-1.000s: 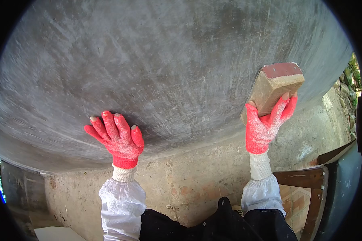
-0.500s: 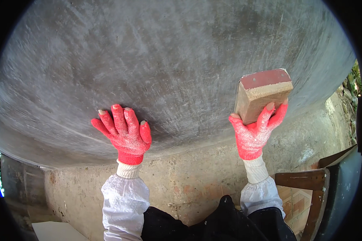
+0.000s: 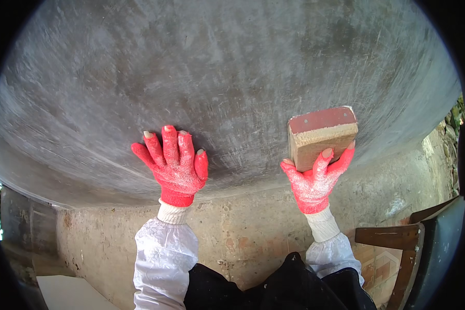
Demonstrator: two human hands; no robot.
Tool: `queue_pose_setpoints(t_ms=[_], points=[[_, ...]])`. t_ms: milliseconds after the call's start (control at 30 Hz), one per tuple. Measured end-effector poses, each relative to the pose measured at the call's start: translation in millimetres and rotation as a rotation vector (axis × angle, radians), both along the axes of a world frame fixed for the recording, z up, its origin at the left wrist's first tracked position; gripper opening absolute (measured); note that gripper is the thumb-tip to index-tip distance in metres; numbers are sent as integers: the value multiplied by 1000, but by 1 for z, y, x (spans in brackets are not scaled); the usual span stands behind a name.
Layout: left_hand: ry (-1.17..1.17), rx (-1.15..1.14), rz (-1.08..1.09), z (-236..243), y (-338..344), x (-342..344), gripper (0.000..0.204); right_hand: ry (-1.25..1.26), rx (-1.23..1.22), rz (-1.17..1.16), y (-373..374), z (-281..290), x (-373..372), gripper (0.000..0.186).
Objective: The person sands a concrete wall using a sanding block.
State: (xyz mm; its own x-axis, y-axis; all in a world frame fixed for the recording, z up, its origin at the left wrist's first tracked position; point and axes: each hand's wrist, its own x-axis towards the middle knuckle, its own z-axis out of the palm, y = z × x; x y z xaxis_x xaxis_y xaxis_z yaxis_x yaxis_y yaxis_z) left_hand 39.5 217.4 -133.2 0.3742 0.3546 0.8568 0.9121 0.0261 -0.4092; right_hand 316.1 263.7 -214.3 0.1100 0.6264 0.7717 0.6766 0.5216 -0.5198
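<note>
A broad grey panel (image 3: 232, 72) with scratches and pale streaks fills the upper part of the view. My left hand (image 3: 174, 163), in a red glove with bare fingertips, rests on it with fingers spread. To the right, my right hand (image 3: 318, 183) wears a matching dusty glove and grips a wooden sanding block (image 3: 323, 142). Reddish sandpaper, pinned with small tacks, wraps the block's far end. The block lies against the panel, its underside hidden from me. The thumb and fingers clasp its near end and sides.
Below the panel is a worn, stained concrete floor (image 3: 232, 232). A chair with a brown wooden frame (image 3: 387, 237) and dark seat stands at the lower right. A white board (image 3: 72, 294) lies at the lower left. Greenery and stones show at the far right edge.
The sanding block has come nearer and a little left with my right hand. My left hand has shifted slightly right and up across the panel, fingers still spread.
</note>
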Motion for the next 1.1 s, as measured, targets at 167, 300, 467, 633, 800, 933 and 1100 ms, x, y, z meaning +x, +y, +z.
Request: queue_pose_setpoints(t_ms=[167, 300, 467, 633, 800, 933, 1100], points=[[-20, -10, -8, -3, 3, 2, 58, 330, -188, 178, -13, -73, -17, 110], [-31, -10, -29, -4, 7, 7, 57, 730, -577, 503, -25, -142, -19, 105], [58, -46, 28, 7, 1, 6, 63, -4, 5, 149, -15, -34, -28, 104], [-145, -57, -185, -14, -21, 10, 60, 449, -159, 283, -26, -37, -47, 99], [-380, -350, -464, -85, -69, 55, 69, -263, 79, 262, -31, -154, -22, 89], [-572, -448, -429, -129, -82, 87, 72, -226, 184, 248, -33, -31, -44, 77], [-748, -354, -409, -137, -59, 124, 81, -14, -13, 357, -43, 9, -53, 62]])
